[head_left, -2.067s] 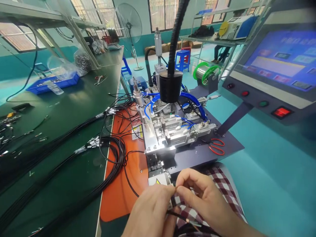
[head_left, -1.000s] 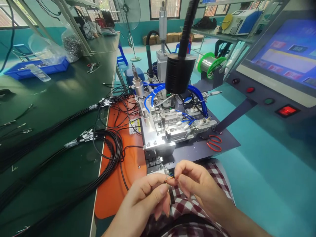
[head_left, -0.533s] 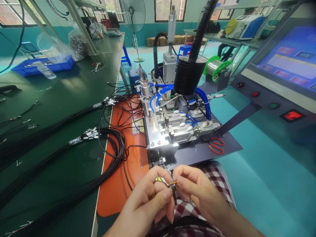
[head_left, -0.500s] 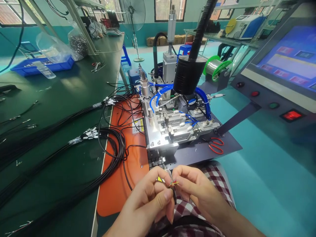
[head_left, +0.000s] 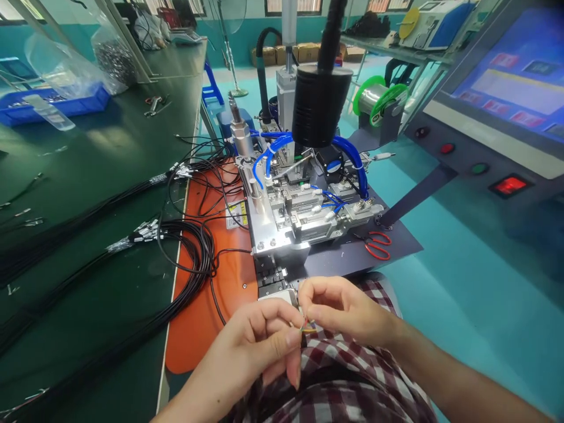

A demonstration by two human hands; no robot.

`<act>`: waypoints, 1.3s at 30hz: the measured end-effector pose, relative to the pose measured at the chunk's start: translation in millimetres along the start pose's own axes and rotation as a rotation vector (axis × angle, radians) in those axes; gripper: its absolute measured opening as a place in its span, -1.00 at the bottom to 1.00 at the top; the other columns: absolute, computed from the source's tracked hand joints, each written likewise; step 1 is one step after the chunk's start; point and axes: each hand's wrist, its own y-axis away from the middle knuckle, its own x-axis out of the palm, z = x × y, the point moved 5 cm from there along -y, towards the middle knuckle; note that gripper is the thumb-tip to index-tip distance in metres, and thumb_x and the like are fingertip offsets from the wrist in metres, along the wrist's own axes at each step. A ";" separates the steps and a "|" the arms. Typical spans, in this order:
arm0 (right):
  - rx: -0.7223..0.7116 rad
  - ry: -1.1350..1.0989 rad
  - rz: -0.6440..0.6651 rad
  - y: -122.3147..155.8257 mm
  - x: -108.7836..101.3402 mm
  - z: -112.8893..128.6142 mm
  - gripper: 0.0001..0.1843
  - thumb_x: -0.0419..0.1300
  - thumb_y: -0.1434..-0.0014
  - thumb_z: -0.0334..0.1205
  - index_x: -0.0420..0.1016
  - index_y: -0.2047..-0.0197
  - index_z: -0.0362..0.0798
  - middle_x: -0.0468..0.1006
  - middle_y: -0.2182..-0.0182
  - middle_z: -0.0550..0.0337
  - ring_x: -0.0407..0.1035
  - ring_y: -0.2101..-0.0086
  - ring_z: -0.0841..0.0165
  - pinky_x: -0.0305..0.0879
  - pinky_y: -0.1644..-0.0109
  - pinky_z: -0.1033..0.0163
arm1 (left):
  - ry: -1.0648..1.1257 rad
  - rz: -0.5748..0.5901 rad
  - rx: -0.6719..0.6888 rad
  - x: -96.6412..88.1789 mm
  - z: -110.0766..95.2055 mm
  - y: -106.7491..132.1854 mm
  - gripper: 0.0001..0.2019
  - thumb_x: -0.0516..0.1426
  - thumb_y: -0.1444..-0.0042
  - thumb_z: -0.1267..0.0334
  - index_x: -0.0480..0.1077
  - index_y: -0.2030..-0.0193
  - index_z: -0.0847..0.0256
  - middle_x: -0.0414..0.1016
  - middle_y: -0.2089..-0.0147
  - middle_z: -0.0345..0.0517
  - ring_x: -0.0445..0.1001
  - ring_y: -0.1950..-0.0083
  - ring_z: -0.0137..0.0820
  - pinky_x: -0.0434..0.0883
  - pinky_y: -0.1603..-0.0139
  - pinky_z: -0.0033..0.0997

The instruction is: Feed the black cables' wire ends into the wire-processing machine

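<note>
My left hand (head_left: 259, 346) and my right hand (head_left: 341, 308) meet over my checked lap, just in front of the bench edge. Both pinch the stripped end of a thin cable (head_left: 305, 326), where short coloured wires fan out between the fingertips. The left thumb and forefinger grip the cable just behind the wires; the right fingertips pinch the wire tips. A metal fixture machine (head_left: 304, 214) with blue air hoses stands directly beyond my hands, under a black cylindrical lamp head (head_left: 321, 106).
Bundles of black cables (head_left: 132, 247) lie across the green bench (head_left: 88, 176) and orange mat (head_left: 229, 282). Red-handled scissors (head_left: 376, 245) rest right of the machine. A control panel with screen (head_left: 497, 117) stands at right, and a blue tray (head_left: 53, 103) far left.
My hands have stayed together on the wire ends, with small finger movements spreading the coloured wires. The view has tilted and shifted slightly; the hands now sit a bit nearer the fixture.
</note>
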 end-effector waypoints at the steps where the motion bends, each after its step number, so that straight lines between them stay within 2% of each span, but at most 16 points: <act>1: -0.001 -0.011 -0.040 0.9 0.0 -0.2 -0.67 0.25 -0.12 -0.02 0.31 0.44 -0.10 0.22 0.57 0.37 0.02 0.58 0.53 -0.05 0.52 0.37 | -0.014 -0.027 0.020 0.3 -0.3 0.6 -0.80 0.15 -0.17 0.12 0.37 0.23 0.23 0.48 0.59 -0.20 0.10 0.66 -0.61 -0.03 0.63 -0.57; 7: 0.024 -0.100 -0.281 9.7 13.8 -7.0 -0.65 0.19 -0.17 -0.01 0.25 0.47 -0.06 0.13 0.67 0.44 0.00 0.62 0.52 -0.02 0.55 0.38 | -0.001 -0.175 0.109 4.1 -4.7 2.1 -0.77 0.10 -0.22 0.13 0.28 0.07 0.20 0.33 0.58 -0.31 0.06 0.59 -0.60 -0.02 0.59 -0.56; 10: 0.002 -0.087 -0.336 13.9 21.6 -7.6 -0.67 0.15 -0.22 -0.04 0.25 0.46 -0.07 0.20 0.62 0.39 0.05 0.57 0.51 0.05 0.49 0.37 | 0.031 -0.195 0.154 5.8 -6.2 2.0 -0.80 0.10 -0.23 0.16 0.28 0.07 0.18 0.34 0.55 -0.29 0.08 0.61 -0.61 -0.02 0.61 -0.57; 15: -0.035 0.025 -0.374 16.1 25.7 -5.9 -0.76 0.10 -0.27 -0.14 0.27 0.41 -0.07 0.27 0.48 0.30 0.10 0.47 0.46 0.09 0.41 0.35 | 0.124 -0.281 0.187 5.0 -9.3 6.4 -0.87 0.16 -0.17 0.17 0.33 0.24 0.15 0.21 0.49 -0.35 0.03 0.64 -0.68 -0.06 0.65 -0.60; 22: -0.171 0.294 -0.380 17.5 31.1 11.4 -0.80 0.05 -0.27 -0.25 0.26 0.42 -0.04 0.23 0.50 0.32 0.11 0.48 0.45 0.10 0.40 0.34 | 0.191 -0.351 0.121 4.2 -6.8 13.6 -0.79 0.21 -0.10 0.13 0.32 0.35 0.20 0.18 0.47 -0.33 -0.07 0.59 -0.66 -0.12 0.60 -0.56; 26: -0.061 0.234 -0.392 13.5 37.0 10.6 -0.76 0.06 -0.23 -0.18 0.24 0.46 -0.05 0.23 0.55 0.32 0.10 0.52 0.45 0.10 0.48 0.34 | 0.252 -0.354 0.064 3.6 1.0 9.6 -0.82 0.13 -0.18 0.15 0.30 0.34 0.20 0.12 0.57 -0.35 -0.02 0.57 -0.61 -0.04 0.53 -0.54; 30: 0.090 0.084 -0.407 8.6 40.7 -9.2 -0.75 0.06 -0.24 -0.12 0.23 0.43 -0.05 0.35 0.55 0.27 0.19 0.51 0.43 0.15 0.49 0.35 | 0.306 -0.366 0.039 3.5 3.8 1.4 -0.85 0.10 -0.19 0.19 0.27 0.35 0.20 0.11 0.60 -0.36 -0.02 0.55 -0.56 0.01 0.50 -0.54; 34: 0.093 0.138 -0.434 10.2 34.1 -24.0 -0.75 0.06 -0.27 -0.13 0.27 0.41 -0.06 0.35 0.51 0.28 0.14 0.52 0.47 0.13 0.47 0.36 | 0.271 -0.368 0.007 2.8 0.9 -4.7 -0.85 0.11 -0.17 0.20 0.27 0.35 0.21 0.09 0.64 -0.39 -0.05 0.57 -0.56 0.00 0.51 -0.53; 39: 0.094 0.194 -0.394 10.8 14.2 -21.5 -0.86 0.14 -0.24 -0.20 0.38 0.36 -0.05 0.31 0.49 0.32 0.14 0.49 0.48 0.13 0.43 0.37 | 0.229 -0.367 -0.037 -1.3 -0.8 -8.4 -0.82 0.12 -0.15 0.18 0.30 0.39 0.23 0.07 0.67 -0.39 -0.08 0.57 -0.55 -0.05 0.52 -0.51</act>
